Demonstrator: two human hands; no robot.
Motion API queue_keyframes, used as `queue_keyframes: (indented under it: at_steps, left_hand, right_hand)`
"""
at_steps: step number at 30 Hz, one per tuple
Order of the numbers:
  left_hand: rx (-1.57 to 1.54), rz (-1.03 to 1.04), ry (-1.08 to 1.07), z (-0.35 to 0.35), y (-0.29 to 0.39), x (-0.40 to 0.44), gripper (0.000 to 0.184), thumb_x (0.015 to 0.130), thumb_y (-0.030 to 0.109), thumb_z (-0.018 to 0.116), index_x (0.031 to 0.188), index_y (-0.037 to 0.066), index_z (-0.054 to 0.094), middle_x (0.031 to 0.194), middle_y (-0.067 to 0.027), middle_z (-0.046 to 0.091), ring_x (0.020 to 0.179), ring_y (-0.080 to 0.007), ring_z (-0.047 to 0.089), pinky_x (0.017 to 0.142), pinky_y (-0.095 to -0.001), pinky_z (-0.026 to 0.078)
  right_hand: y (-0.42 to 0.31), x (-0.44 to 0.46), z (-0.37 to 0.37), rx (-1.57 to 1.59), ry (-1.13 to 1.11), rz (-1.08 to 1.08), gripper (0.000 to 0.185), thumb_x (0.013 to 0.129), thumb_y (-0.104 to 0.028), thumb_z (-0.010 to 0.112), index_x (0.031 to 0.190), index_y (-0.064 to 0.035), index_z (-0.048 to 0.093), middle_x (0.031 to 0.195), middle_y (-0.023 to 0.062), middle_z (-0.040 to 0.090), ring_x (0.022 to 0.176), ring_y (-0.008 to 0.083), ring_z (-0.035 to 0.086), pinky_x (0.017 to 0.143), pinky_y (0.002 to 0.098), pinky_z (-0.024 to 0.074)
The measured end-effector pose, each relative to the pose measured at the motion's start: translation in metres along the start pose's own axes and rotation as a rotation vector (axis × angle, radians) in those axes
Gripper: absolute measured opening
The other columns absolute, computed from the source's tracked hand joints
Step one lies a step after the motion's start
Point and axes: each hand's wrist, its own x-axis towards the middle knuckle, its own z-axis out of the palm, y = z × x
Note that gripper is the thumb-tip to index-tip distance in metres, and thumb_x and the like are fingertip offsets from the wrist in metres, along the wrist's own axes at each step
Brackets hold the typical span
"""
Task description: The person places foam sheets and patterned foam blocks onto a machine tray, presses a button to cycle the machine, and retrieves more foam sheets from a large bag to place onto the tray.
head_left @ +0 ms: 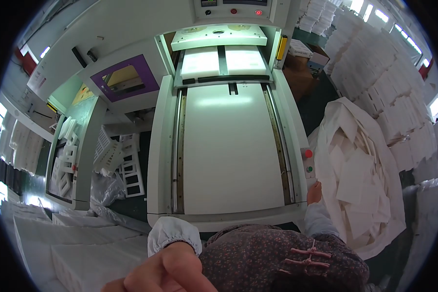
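My right hand (314, 193) is at the machine's right front edge, just below a green button (309, 169) and a red button (308, 154). Its fingers are mostly hidden, and whether it touches the panel is unclear. In the lower left, my left hand (168, 270) is close to the camera, fingers apart and partly cut off by the frame's bottom, with nothing visible in it. Before me lies the machine's flat white bed (231, 155) between two metal rails. At its far end, two white slabs (199, 62) rest side by side on a sliding platen, below a raised white plate (219, 36).
A large white bag (345, 112) of flat white scraps stands to the right. Stacked white sheets (374, 73) rise behind it. On the left, an open machine tray (61, 168) holds white cut-out frames, with white racks (131, 168) beside it. White stacks (87, 253) fill the lower left.
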Motion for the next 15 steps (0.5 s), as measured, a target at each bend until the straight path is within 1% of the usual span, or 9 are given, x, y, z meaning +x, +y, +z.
queue_keyframes:
  at_steps: [3, 6, 15]
  left_hand:
    - [0.000, 0.007, 0.005, 0.002, 0.002, 0.007, 0.041, 0.085, 0.018, 0.056, 0.122, 0.005, 0.046, 0.111, -0.0138, 0.052, 0.097, -0.0229, 0.049, 0.083, -0.0384, 0.043]
    - [0.010, 0.001, 0.012, -0.008, -0.018, 0.015, 0.041, 0.085, 0.018, 0.056, 0.122, 0.005, 0.046, 0.110, -0.0137, 0.052, 0.097, -0.0226, 0.049, 0.082, -0.0380, 0.043]
    - [0.030, 0.008, 0.014, -0.011, -0.030, 0.019, 0.040, 0.084, 0.019, 0.057, 0.121, 0.005, 0.046, 0.109, -0.0134, 0.051, 0.094, -0.0217, 0.049, 0.081, -0.0371, 0.044]
  right_hand:
    - [-0.005, -0.004, -0.013, -0.006, -0.001, 0.007, 0.032, 0.092, -0.024, 0.031, 0.095, 0.0013, 0.051, 0.092, 0.0214, 0.059, 0.082, 0.0396, 0.055, 0.074, 0.0416, 0.0424]
    - [-0.027, 0.012, -0.012, -0.022, -0.014, 0.017, 0.032, 0.092, -0.024, 0.031, 0.095, 0.0019, 0.050, 0.092, 0.0220, 0.058, 0.082, 0.0397, 0.055, 0.074, 0.0417, 0.0425]
    - [-0.031, 0.022, -0.009, -0.048, -0.006, 0.014, 0.031, 0.092, -0.022, 0.032, 0.096, 0.0024, 0.050, 0.093, 0.0217, 0.059, 0.082, 0.0401, 0.055, 0.074, 0.0415, 0.0430]
